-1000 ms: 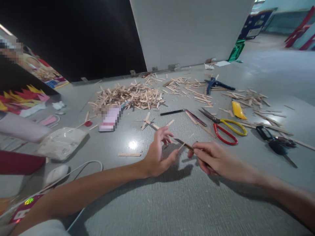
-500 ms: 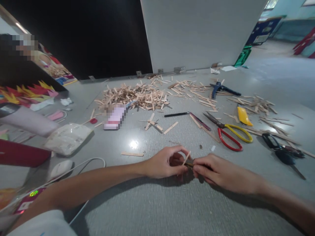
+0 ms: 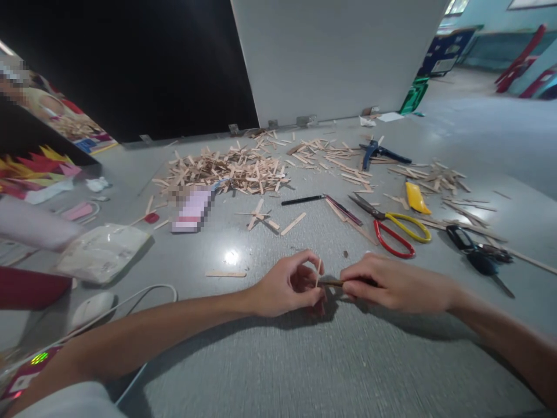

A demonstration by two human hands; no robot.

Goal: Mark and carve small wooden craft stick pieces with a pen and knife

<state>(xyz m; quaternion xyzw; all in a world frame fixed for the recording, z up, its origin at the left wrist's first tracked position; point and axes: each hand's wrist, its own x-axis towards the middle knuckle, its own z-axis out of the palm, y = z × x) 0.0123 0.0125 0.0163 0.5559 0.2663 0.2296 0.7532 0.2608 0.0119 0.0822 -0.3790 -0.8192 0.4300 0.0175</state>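
Above the grey table, my left hand is curled around a small pale wooden stick piece, pinching it upright between fingertips and thumb. My right hand is closed on a thin dark tool, whose tip reaches toward the stick; the kind of tool is unclear. A single flat stick lies left of my left hand. Beyond the hands are a star-shaped cluster of sticks, a loose stick, a black pen-like tool and scissors with red and yellow handles.
A big stick pile lies before an upright panel. Blue pliers, a yellow object and keys are at the right. A plastic packet, white mouse and cable are at the left.
The view has shifted slightly to the right. The stick in my left hand has turned from slanted to nearly upright, and my hands are a little farther apart, showing more of the dark tool.
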